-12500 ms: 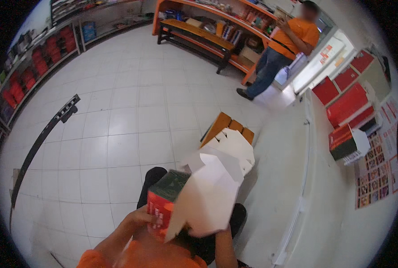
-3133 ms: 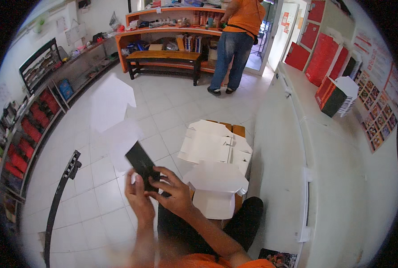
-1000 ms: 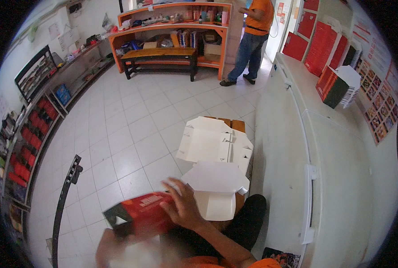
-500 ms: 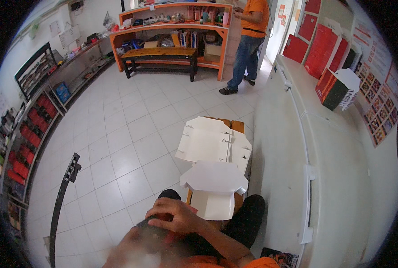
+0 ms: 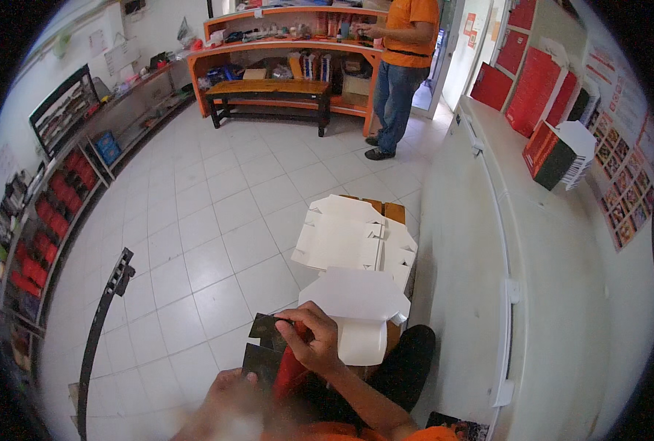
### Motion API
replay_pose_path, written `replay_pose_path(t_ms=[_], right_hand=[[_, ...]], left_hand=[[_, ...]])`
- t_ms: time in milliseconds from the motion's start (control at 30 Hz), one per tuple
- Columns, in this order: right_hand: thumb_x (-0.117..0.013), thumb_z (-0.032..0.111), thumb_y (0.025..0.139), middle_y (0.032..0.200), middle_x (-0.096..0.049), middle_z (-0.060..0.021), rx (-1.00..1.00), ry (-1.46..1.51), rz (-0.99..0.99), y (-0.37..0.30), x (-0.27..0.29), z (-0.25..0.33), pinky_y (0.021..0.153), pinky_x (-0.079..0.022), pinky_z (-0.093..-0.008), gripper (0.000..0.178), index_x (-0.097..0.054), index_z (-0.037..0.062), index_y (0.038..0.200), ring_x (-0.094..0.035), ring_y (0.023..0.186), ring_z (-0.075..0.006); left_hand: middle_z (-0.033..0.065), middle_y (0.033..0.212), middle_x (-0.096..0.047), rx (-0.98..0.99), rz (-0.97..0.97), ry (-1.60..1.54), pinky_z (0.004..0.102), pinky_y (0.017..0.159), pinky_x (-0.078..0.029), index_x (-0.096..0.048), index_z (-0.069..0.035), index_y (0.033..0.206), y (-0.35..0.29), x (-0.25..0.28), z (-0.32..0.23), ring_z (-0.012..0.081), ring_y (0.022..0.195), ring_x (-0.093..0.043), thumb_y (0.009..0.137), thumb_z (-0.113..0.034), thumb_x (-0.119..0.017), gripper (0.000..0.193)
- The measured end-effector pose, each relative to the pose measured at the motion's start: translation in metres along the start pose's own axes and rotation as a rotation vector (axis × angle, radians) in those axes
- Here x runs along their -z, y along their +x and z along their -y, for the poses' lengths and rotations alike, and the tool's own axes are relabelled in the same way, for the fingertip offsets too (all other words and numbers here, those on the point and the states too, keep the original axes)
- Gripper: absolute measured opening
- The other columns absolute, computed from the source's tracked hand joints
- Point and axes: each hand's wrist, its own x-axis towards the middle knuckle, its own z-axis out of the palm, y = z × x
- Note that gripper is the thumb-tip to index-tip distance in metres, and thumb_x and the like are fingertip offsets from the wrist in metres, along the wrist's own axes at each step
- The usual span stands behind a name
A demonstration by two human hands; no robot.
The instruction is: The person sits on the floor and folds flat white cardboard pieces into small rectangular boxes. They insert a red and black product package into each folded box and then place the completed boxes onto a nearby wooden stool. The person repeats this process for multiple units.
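Note:
Over my lap is a dark green and red carton [image 5: 260, 360], with flaps and a notch showing at its far left side. My left hand [image 5: 228, 389] grips its near left edge, the thumb lying on the dark panel; a blur hides part of this hand. At the carton's far right, my right hand [image 5: 314, 339] pinches the upper edge between thumb and fingers. Just beyond, white cardboard box blanks [image 5: 338, 234] lie unfolded on a slatted wooden stool [image 5: 394, 213]. A nearer white box [image 5: 361, 342] rests with its lid panel raised.
A long white chest [image 5: 459, 242] runs along my right, with a red and green carton [image 5: 555, 158] on top. Ahead stand a black-legged wooden bench [image 5: 268, 90], an orange counter [image 5: 283, 45] and a person in orange [image 5: 406, 59]. A black curved bar [image 5: 101, 323] rises at left.
My right hand has shifted right, from over the carton to its far edge. The carton's dark panel and flaps now show. The person ahead has turned and moved slightly left.

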Motion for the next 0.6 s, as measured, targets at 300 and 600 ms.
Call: replay_pose_path(t_ms=[300, 600], right_hand=[[-0.073, 0.010, 0.087, 0.081, -0.065, -0.0054, 0.078, -0.119, 0.059, 0.002, 0.001, -0.001, 0.058, -0.046, -0.0254, 0.012, -0.073, 0.0040, 0.097, -0.059, 0.066, -0.0139], [-0.074, 0.014, 0.086, 0.080, -0.065, -0.0057, 0.053, -0.082, -0.012, -0.009, 0.006, 0.001, 0.064, -0.049, -0.0340, 0.009, -0.072, 0.0067, 0.091, -0.063, 0.071, -0.0210]], left_hand=[[0.0101, 0.087, -0.073, -0.096, -0.178, 0.216, 0.0308, 0.052, -0.059, -0.064, 0.003, 0.115, -0.001, -0.015, -0.002, 0.0176, 0.069, -0.070, 0.098, -0.028, -0.063, 0.036], [0.0099, 0.099, -0.072, -0.099, 0.322, 0.255, 0.0363, 0.080, -0.057, -0.065, 0.001, 0.118, -0.003, -0.009, -0.018, 0.0204, 0.089, -0.069, 0.097, -0.029, -0.066, 0.036]])
